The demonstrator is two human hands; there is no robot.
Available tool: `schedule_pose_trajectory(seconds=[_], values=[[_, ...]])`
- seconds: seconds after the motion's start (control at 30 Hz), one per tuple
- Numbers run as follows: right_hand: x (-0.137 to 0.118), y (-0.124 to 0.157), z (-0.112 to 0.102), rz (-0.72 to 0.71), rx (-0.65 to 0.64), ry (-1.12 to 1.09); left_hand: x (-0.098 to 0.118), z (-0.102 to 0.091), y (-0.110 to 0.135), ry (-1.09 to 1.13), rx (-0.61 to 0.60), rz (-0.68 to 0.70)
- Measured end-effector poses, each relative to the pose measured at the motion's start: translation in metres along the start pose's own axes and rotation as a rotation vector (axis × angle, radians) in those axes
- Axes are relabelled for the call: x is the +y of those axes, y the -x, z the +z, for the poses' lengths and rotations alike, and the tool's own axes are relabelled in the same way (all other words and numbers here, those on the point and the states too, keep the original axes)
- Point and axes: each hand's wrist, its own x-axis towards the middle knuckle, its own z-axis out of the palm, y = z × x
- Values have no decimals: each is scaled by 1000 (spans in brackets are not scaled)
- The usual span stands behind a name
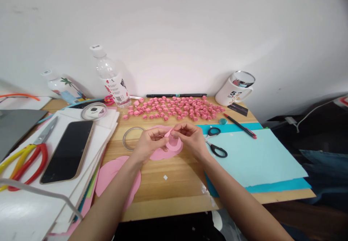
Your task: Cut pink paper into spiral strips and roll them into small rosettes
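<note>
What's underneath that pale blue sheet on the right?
Darker blue paper shows beyond the pale sheet at its far and near edges; anything else beneath is covered from view.

Curved strip of pink paper [173, 148], near the centre of the frame: a plain, matte band bent into an open loop, its upper end pinched between the fingertips of the left hand [152, 142] and the right hand [190, 136], the broad curve hanging below. Behind it, flat and partly covered, lies a rounded pink paper piece [160, 156] with a wavy outline. Small rolled pink coils [178, 106], cup-like and tightly wound, form a wide, loose cluster across the upper middle of the frame.
</note>
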Motion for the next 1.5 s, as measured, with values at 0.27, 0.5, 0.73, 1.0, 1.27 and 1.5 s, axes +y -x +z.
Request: schedule_pose_trajectory(seconds=[0.27, 0.5, 0.73, 1.0, 1.27, 1.5], values=[[2, 1, 1, -38, 2, 30, -2, 0, -1, -115, 3, 61], [4, 3, 2, -38, -22, 162, 0, 3, -1, -147, 112, 76], [2, 6, 4, -68, -63, 254, -2, 4, 0, -109, 167, 28], [3, 1, 1, 21, -173, 92, -3, 2, -4, 233, 203, 14], [2, 3, 1, 202, -265, -89, -5, -4, -6, 354, 280, 29], [3, -3, -2, 136, -54, -97, -3, -1, -4, 199, 298, 6]])
